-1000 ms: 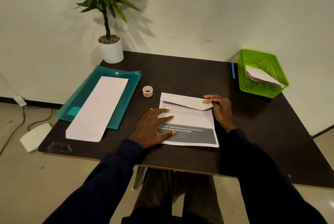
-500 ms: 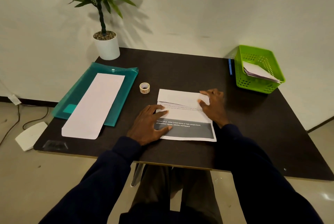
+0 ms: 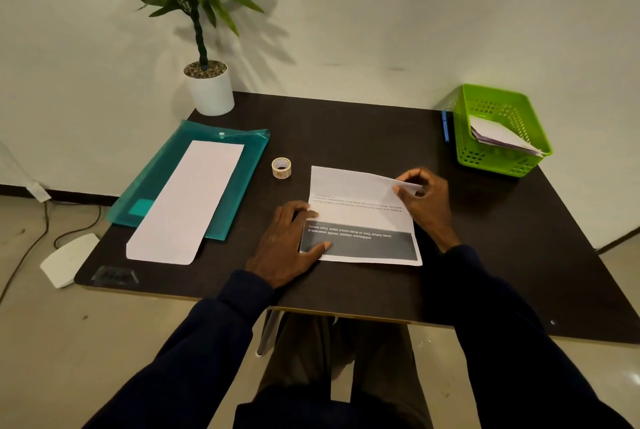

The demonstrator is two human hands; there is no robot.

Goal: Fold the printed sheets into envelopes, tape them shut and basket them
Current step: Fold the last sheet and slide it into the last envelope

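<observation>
Printed sheet (image 3: 360, 217) lies on the worktop (image 3: 346, 130) straight before me, its far edge running left to right, my left hand (image 3: 287, 248) pressed flat on the near-left corner while my right hand (image 3: 424, 200) pinches the lifted far-right corner, basket (image 3: 498, 165) well beyond.

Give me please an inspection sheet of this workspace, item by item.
Surface: dark table, taped patch near front left corner.
Job's things: printed sheet before the person, top right corner lifted; tape roll beside it; green basket far right, holding folded papers; white paper on teal folder.
Clutter: blue pen beside the basket.
Hands: left hand presses the sheet flat; right hand pinches its lifted corner.
Cables: dark cable on the floor, left, by a white device.
Surroundings: potted plant at far left corner; pale wall.
</observation>
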